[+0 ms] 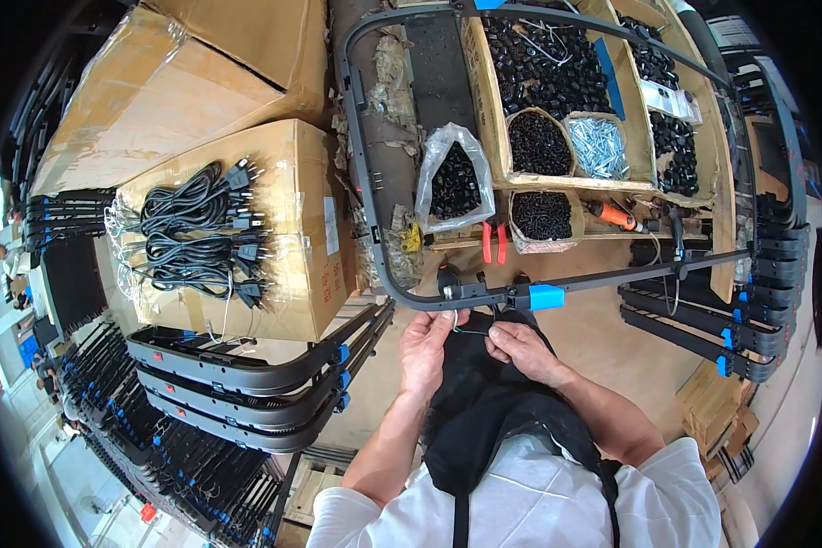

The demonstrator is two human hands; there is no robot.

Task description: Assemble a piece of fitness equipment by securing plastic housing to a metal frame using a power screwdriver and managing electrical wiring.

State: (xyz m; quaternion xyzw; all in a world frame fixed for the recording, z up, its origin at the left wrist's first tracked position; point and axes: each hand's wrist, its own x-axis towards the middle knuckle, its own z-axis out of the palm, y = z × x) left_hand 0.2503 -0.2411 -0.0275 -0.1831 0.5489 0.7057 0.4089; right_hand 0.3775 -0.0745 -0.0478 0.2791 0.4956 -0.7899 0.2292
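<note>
A large dark metal frame with rounded corners lies across the workbench; a blue plastic clip sits on its near bar. My left hand is just under that bar, fingers pinched on a thin wire that hangs from the frame. My right hand is close beside it, pinching the other end of the same wire. Both hands work above my black apron.
Cardboard trays of black parts and silver screws, a bag of black parts, red pliers and an orange tool lie beyond the frame. A carton with coiled black power cords stands left. Stacked frames lie at left and right.
</note>
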